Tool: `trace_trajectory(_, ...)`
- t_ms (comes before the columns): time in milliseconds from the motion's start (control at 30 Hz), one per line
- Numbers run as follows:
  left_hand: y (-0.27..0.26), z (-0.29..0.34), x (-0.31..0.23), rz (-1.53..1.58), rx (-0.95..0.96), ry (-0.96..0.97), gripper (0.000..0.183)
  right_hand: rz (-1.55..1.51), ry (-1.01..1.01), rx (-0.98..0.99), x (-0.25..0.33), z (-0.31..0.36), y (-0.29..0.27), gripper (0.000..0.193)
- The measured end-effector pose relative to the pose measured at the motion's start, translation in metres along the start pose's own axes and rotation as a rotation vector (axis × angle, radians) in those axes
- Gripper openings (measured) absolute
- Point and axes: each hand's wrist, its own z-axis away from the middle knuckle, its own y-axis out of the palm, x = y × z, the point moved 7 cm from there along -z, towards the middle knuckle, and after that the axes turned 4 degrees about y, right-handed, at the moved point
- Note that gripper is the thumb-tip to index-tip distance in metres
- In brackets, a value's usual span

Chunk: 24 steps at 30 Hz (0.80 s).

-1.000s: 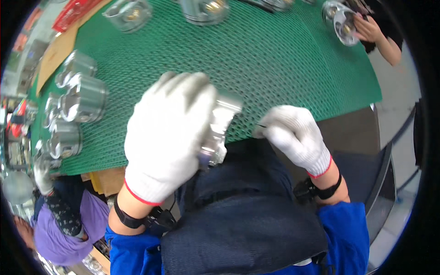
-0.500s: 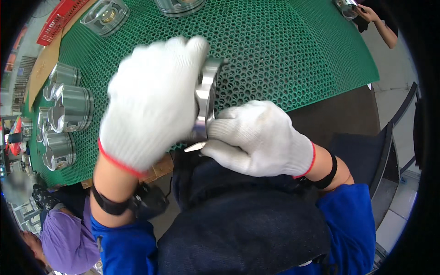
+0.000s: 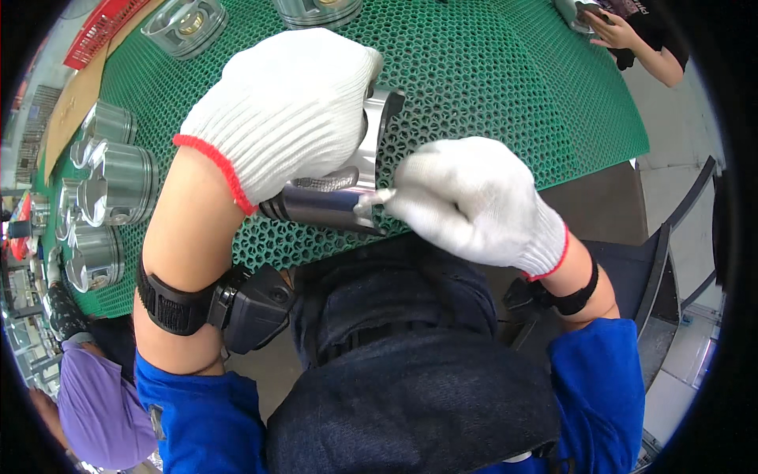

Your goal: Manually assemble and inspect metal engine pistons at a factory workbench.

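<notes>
My left hand [image 3: 292, 110], in a white knitted glove with a red cuff, is closed over a silvery metal piston [image 3: 335, 208]. The piston lies tilted above the green mat, its grooved end to the left and its open skirt to the right; the glove hides much of it. My right hand [image 3: 478, 197], gloved the same way, pinches a small pointed metal blade [image 3: 379, 197]. The blade is blurred, and its tip is at the piston's skirt edge. Its handle is hidden inside the fist.
Green honeycomb mat [image 3: 513, 103] covers the table. Several pistons [image 3: 126, 186] stand at left, with another [image 3: 185, 31] and a third [image 3: 320, 12] at the far edge. A red basket [image 3: 103, 33] sits far left. Co-workers show at upper right, a hand [image 3: 612, 31], and lower left, a purple garment [image 3: 103, 403].
My left hand has rolled over and moved up and right, turning the piston so its side shows. My right hand, with the blade, has risen slightly and shifted right.
</notes>
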Motion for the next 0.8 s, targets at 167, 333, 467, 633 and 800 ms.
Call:
trace_trajectory(167, -0.005, -0.003, -0.001, -0.001, 0.033, 0.025, 0.026, 0.423, -0.191, 0.011, 0.027, -0.016, -0.011, 0.016)
trace_trajectory(333, -0.001, 0.004, 0.006, -0.011, 0.012, 0.023, 0.028, 0.569, -0.195, 0.348, 0.027, -0.015, -0.006, 0.019)
trace_trajectory(467, -0.02, 0.016, 0.0, 0.109, -0.183, 0.101, 0.029, 0.586, -0.024, 0.633, -0.01, 0.017, 0.001, 0.021)
trace_trajectory(633, -0.003, 0.115, 0.064, 0.646, -0.657, -0.345, 0.043, 0.43, 0.066, 0.029, -0.049, 0.014, -0.019, 0.02)
trace_trajectory(800, 0.096, 0.189, 0.018, 1.287, -0.788, -0.962, 0.098, 0.451, 0.049, -0.202, -0.067, 0.029, -0.008, 0.012)
